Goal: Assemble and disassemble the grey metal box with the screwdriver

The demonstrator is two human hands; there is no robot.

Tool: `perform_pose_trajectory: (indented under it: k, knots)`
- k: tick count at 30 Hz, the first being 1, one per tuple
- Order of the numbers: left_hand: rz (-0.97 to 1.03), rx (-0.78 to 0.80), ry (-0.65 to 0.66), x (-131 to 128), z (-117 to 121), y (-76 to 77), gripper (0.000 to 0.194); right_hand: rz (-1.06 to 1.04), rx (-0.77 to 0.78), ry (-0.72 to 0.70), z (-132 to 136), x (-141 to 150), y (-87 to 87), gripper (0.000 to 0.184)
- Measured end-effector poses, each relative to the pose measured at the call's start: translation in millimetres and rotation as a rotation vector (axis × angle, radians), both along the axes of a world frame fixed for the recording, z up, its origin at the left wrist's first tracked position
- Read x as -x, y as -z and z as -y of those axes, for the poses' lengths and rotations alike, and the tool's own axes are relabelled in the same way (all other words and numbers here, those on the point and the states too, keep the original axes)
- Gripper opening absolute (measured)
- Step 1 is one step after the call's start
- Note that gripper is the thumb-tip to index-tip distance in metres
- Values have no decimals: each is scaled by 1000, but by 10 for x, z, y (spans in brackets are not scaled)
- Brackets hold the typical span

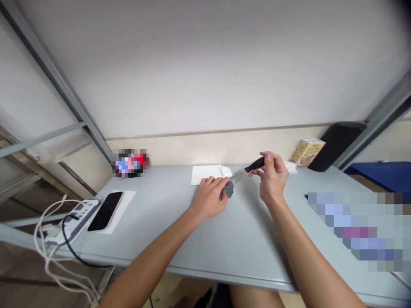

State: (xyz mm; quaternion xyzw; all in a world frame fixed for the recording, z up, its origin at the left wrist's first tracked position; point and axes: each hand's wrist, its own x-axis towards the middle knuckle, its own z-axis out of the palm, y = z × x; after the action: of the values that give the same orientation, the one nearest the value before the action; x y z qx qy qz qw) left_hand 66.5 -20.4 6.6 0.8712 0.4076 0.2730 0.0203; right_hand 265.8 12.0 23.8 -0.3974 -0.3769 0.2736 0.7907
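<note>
On the grey desk [180,231], my left hand [210,197] is closed around a small dark grey block-like part [229,189], whose exact kind I cannot make out. Its right end sticks out past my fingers. My right hand [272,175] grips the black handle of a screwdriver [255,164]. The thin metal shaft slants down to the left, and its tip is at or close to the grey part's upper edge; whether they touch I cannot tell. Just behind my left hand lie a white sheet of paper [201,173] and a small white rounded case [225,171].
To the left are a phone [106,211] on white paper and a power strip [75,220] with trailing cables. A yellowish carton [307,152] and a black cylinder [337,145] stand at the back right. Blurred items lie at the back left and far right. A wall closes off the back.
</note>
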Motion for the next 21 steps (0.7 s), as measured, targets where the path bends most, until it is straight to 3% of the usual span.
perform_pose_trajectory:
  k: [9,21]
  knots:
    - [-28,-64,26,60,-29,84,41,-203,133,48,-109,-34,108,46]
    - [4,-86,100,193,-53,160,41,-354,244,-54,-221,-187,270,45]
